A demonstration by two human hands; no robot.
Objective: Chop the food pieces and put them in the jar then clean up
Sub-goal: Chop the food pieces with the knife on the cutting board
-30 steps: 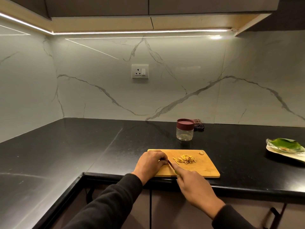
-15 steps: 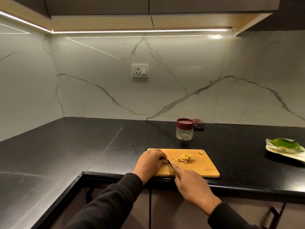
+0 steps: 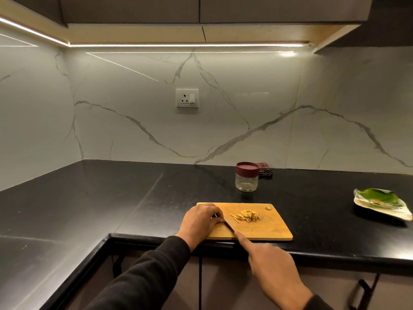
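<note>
Presently left hand (image 3: pixel 201 222) curls over a piece on the board (image 3: pixel 268 231), steadying it for the knife (image 3: pixel 228 224) gripped by right hand (image 3: pixel 272 267), forefinger along its spine; cut strips (image 3: pixel 247 215) heaped clear of the blade, jar (image 3: pixel 247 180) lidded behind.

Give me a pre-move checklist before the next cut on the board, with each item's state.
1. Right hand grips the knife, forefinger along its spine: ok.
2. Left hand, fingers curled, steadies something at the blade; what it holds is hidden: cannot tell.
3. Rectangular wooden chopping board lies flat on the black stone counter, near its front edge: ok.
4. Pile of yellow chopped strips sits clear of the blade: ok.
5. Small pale uncut piece waits at the board's far corner: ok.
6. Clear glass jar with maroon lid is ready to fill: not ok, lid on.
</note>
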